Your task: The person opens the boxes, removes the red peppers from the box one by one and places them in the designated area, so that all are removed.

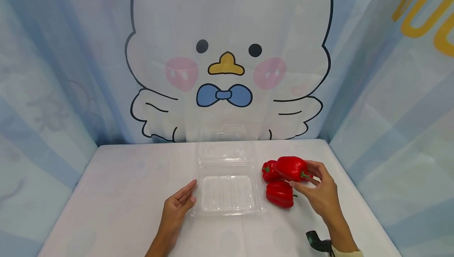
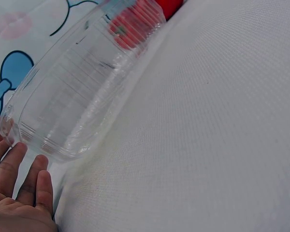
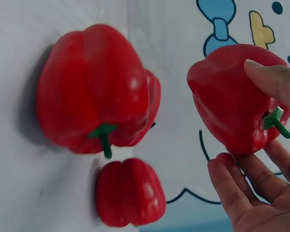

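A clear plastic clamshell container (image 1: pixel 228 194) lies unfolded on the table, its lid (image 1: pixel 225 144) toward the back. At its left edge rests my left hand (image 1: pixel 178 205), fingers nearly straight; the left wrist view shows the fingertips (image 2: pixel 20 147) beside the container's end wall. My right hand (image 1: pixel 320 190) holds a red bell pepper (image 3: pixel 237 96) with a green stem between thumb and fingers, raised off the table. Below it sit other red bell peppers: one in front (image 1: pixel 280 194), one behind to the left (image 1: pixel 270 171), and one (image 3: pixel 130 192) mostly hidden by the hand in the head view.
A white cloth covers the table (image 1: pixel 117 194). Behind it hangs a curtain (image 1: pixel 227 20) printed with a cartoon bird, and further curtains close both sides. A black device (image 1: pixel 317 242) is at my right wrist.
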A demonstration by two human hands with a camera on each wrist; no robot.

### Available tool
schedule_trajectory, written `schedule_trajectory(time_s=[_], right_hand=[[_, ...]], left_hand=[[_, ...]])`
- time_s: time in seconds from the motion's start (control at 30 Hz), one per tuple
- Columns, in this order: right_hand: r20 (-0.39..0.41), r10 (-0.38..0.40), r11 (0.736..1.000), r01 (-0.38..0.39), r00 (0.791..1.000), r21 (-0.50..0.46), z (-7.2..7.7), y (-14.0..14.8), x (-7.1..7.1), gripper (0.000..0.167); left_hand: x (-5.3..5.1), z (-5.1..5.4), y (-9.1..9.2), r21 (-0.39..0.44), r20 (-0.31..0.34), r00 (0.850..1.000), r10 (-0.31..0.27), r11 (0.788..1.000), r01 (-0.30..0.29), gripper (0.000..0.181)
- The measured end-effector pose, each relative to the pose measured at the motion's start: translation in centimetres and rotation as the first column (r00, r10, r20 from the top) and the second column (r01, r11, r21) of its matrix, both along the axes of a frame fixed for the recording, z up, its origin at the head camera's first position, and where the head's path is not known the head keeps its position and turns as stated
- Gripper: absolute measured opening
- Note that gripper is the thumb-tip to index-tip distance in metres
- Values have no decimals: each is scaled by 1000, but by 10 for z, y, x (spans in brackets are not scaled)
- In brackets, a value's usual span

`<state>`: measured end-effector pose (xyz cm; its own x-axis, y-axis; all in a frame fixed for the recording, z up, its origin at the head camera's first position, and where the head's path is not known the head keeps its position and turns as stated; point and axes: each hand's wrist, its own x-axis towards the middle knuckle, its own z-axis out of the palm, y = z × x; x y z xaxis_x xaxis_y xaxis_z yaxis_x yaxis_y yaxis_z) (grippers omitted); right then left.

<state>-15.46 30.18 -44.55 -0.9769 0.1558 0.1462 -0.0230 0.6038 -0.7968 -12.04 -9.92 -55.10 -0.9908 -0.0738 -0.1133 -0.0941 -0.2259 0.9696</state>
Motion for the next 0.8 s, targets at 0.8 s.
schedule_trajectory(time_s=[0.8], right_hand=[[238, -128, 991, 114, 963, 70, -45, 57, 9, 89]], left_hand=[[-2, 0, 0, 11, 50, 999, 3, 1000, -4, 53]])
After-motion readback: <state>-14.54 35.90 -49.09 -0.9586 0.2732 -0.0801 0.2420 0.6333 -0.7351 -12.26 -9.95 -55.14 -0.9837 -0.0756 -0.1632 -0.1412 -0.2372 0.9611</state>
